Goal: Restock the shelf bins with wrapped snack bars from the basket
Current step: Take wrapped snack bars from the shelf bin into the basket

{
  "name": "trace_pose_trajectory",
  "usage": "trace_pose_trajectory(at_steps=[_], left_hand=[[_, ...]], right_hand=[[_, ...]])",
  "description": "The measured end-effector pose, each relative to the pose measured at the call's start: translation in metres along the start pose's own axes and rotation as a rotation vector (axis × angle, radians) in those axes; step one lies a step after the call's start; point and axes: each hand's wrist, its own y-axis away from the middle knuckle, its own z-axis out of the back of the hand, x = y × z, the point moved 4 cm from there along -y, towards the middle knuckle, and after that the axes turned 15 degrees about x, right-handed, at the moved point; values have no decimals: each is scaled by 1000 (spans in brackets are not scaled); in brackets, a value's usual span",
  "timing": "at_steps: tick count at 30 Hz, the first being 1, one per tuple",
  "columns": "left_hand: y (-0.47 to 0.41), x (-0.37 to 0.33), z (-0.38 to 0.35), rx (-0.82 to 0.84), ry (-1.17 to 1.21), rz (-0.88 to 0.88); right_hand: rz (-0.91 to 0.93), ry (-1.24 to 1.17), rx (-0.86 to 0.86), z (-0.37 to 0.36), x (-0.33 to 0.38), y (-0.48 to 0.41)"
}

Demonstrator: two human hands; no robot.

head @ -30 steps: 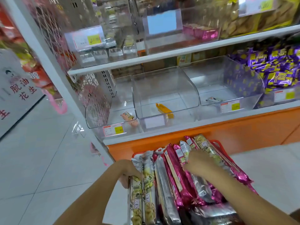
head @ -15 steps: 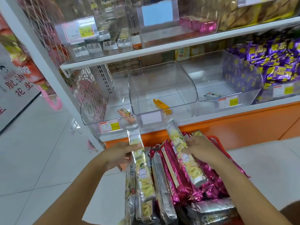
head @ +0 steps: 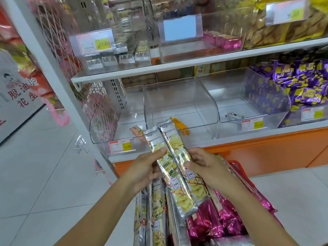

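Observation:
Two long silver-and-yellow wrapped snack bars (head: 174, 167) lie side by side, raised above the red basket (head: 238, 168). My left hand (head: 144, 168) grips the left bar and my right hand (head: 204, 166) grips the right one. Their top ends point at the clear middle shelf bin (head: 180, 103), which holds one orange packet (head: 178, 122). More silver-yellow bars (head: 156, 210) and magenta-wrapped bars (head: 214, 222) fill the basket below.
A left bin (head: 106, 121) holds one small packet (head: 136, 130). The right bin (head: 248, 96) holds one small item (head: 235, 115). Purple snacks (head: 301, 82) fill the far-right bin. Upper shelf (head: 195, 63) carries more bins. White tiled floor (head: 44, 166) lies left.
Both hands lifted one bar each out of the basket and brought them together, higher and closer to the middle bin. The view has shifted closer to the shelf.

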Motion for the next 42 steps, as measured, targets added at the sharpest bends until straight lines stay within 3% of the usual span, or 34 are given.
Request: trace_pose_trajectory(at_steps=[6,9,14,20,23,27,31,37,42], left_hand=[[8,-17,-16,-40,-71,-113],[12,-31,-22,-19,-137,-177],[35,-90,-30,-79,-210,-396],[54,-181,-12,-234,-390,-615],[67,-234,12,-513,-844,-720],[65,-285,47,-767,-1307,-637],[53,-299,70,-674,-1452,-504],[51,-295,83,-589,-1567,-492],[42,-288,83,-620,-1651,-511]], right_hand=[[-44,603,-118,-32,30,4],[16,743,-210,-40,47,1],[201,749,-231,-30,104,-1],[241,566,-50,5,208,-24],[241,641,-60,24,268,-43],[137,807,-125,34,343,-78],[-19,840,-146,35,387,-125],[-167,903,-81,25,404,-201],[-294,1156,-70,13,390,-233]])
